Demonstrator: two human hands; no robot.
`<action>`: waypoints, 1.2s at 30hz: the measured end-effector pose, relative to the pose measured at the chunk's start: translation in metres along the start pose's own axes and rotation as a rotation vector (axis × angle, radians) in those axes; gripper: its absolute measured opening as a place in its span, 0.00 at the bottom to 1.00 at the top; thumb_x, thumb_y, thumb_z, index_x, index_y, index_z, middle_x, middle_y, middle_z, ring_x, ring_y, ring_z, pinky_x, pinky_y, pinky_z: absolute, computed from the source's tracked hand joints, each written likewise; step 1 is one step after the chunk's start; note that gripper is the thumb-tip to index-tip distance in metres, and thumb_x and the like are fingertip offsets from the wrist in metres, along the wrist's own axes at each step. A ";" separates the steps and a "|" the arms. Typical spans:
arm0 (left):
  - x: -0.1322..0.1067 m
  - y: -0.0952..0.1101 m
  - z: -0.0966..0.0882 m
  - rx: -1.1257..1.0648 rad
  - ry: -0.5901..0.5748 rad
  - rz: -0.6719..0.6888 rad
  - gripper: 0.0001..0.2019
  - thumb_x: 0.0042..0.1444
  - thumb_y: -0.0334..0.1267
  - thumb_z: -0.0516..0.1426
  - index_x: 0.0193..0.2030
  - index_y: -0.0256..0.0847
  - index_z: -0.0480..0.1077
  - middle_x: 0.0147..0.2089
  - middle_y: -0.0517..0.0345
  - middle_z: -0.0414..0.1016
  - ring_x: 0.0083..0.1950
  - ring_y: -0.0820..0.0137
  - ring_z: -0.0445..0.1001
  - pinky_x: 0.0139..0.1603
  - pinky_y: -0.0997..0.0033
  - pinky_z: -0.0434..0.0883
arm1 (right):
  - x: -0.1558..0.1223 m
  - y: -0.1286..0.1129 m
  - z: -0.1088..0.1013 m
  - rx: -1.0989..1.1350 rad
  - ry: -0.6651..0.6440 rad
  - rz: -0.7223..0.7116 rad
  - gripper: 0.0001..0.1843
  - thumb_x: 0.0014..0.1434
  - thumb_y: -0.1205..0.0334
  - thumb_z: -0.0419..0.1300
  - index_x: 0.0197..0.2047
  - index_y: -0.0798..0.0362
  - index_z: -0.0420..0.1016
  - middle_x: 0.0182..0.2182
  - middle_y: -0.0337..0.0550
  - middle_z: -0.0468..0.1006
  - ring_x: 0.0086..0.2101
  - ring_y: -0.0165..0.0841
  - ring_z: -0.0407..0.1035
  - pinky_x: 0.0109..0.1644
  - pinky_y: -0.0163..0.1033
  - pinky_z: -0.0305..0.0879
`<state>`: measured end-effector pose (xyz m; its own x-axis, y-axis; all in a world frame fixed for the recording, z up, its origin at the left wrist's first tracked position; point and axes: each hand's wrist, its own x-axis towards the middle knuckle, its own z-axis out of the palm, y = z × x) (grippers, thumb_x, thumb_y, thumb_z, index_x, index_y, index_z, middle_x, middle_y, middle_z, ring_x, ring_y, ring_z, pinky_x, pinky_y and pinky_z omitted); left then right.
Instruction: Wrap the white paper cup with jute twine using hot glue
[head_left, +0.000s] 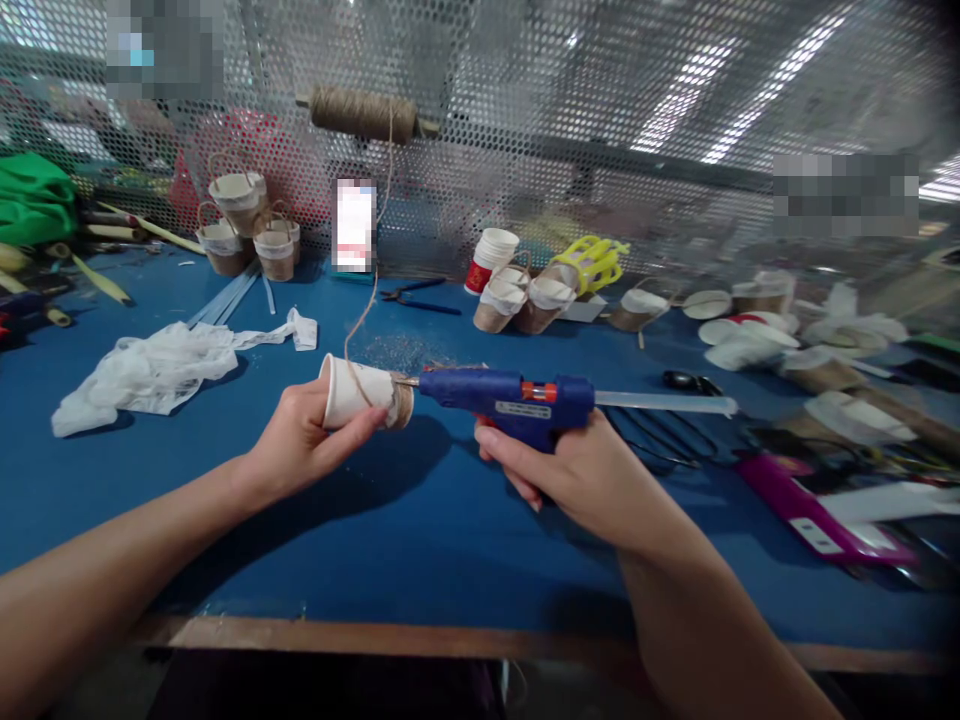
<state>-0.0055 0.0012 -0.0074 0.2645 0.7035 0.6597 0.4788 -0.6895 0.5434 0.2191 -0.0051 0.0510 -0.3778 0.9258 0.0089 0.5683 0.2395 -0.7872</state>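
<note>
My left hand (pixel 311 430) is closed around a white paper cup (pixel 346 392) that lies on its side, its base pointing right. Brown twine (pixel 403 405) is wound around the base end. A strand of that twine runs from the cup up to a spool (pixel 364 113) on the mesh. My right hand (pixel 551 465) grips the handle of a blue hot glue gun (pixel 495 393), which points left. The nozzle meets the cup near the twine; whether it touches cannot be told. From the gun's back sticks out a clear glue stick (pixel 667 402).
Twine-wrapped cups (pixel 238 205) stand at the back left, others (pixel 551 295) at the back centre. Crumpled white fabric (pixel 150 375) lies left. Pliers (pixel 420 297) rest near the mesh panel (pixel 480 150). A purple power strip (pixel 817 510) and black cables (pixel 667 435) occupy the right.
</note>
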 end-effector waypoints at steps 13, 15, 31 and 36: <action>0.001 0.003 -0.001 -0.056 -0.039 -0.180 0.11 0.53 0.36 0.53 0.23 0.34 0.71 0.21 0.58 0.70 0.22 0.75 0.65 0.21 0.77 0.62 | -0.002 -0.003 0.000 -0.077 -0.009 0.072 0.14 0.52 0.51 0.54 0.24 0.52 0.63 0.11 0.31 0.63 0.14 0.25 0.60 0.22 0.33 0.61; 0.002 0.005 -0.001 -0.083 -0.040 -0.222 0.11 0.53 0.37 0.53 0.24 0.34 0.71 0.20 0.59 0.69 0.21 0.76 0.64 0.19 0.78 0.60 | -0.002 -0.003 0.001 -0.096 -0.001 0.082 0.14 0.52 0.50 0.54 0.24 0.52 0.63 0.11 0.32 0.63 0.14 0.26 0.61 0.23 0.35 0.62; 0.003 0.010 0.001 -0.197 -0.002 -0.396 0.10 0.51 0.37 0.54 0.25 0.35 0.72 0.23 0.58 0.74 0.23 0.75 0.66 0.19 0.79 0.63 | -0.005 -0.004 0.002 -0.225 0.054 0.083 0.14 0.51 0.52 0.55 0.21 0.50 0.62 0.10 0.33 0.65 0.14 0.27 0.62 0.20 0.34 0.60; 0.004 0.009 0.002 -0.194 0.032 -0.426 0.11 0.51 0.38 0.54 0.24 0.35 0.73 0.23 0.58 0.75 0.23 0.73 0.68 0.20 0.77 0.65 | -0.006 -0.004 0.003 -0.264 0.062 0.060 0.13 0.51 0.53 0.55 0.20 0.49 0.62 0.10 0.33 0.65 0.14 0.28 0.62 0.20 0.35 0.60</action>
<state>0.0011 -0.0018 -0.0009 0.0513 0.9273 0.3708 0.3726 -0.3622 0.8544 0.2166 -0.0120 0.0516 -0.2972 0.9547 0.0112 0.7624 0.2444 -0.5992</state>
